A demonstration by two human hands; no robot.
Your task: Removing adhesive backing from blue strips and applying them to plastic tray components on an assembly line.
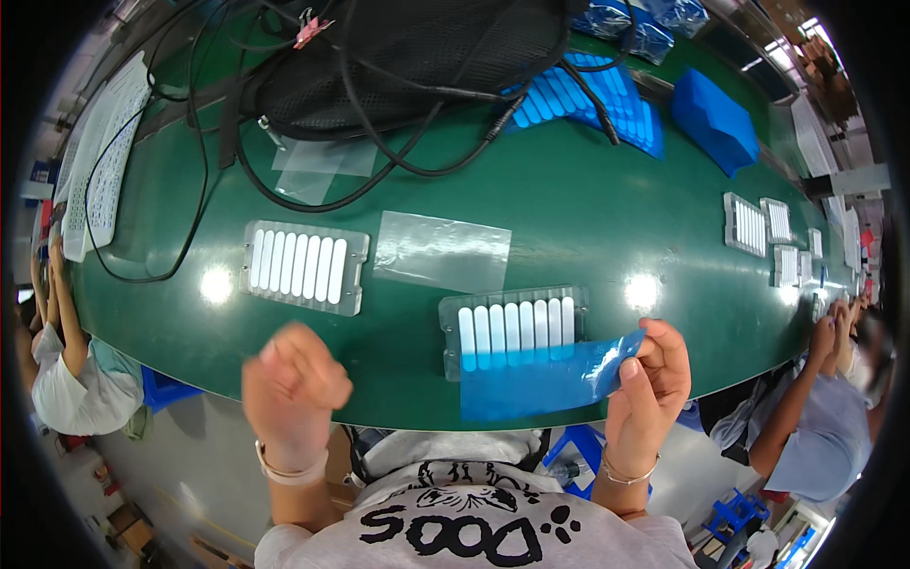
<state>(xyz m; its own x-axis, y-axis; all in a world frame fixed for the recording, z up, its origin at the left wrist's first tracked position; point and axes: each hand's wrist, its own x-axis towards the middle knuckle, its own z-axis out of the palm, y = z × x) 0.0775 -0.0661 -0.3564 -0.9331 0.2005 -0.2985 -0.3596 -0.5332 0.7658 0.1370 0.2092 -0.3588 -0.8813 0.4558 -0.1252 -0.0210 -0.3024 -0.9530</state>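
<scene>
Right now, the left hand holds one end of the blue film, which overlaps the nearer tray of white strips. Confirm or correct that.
Not quite: the head view shows the right hand, not the left hand, holding one end of the blue film, which overlaps the nearer tray of white strips.

I'm looking into a factory-style assembly workshop.
From my end I see a long green workbench (pixel 588 228), other people (pixel 815 431) along its left and right, matching clear trays (pixel 354 277) of white strips (pixel 300 266), and blue stools (pixel 735 512) below.
</scene>
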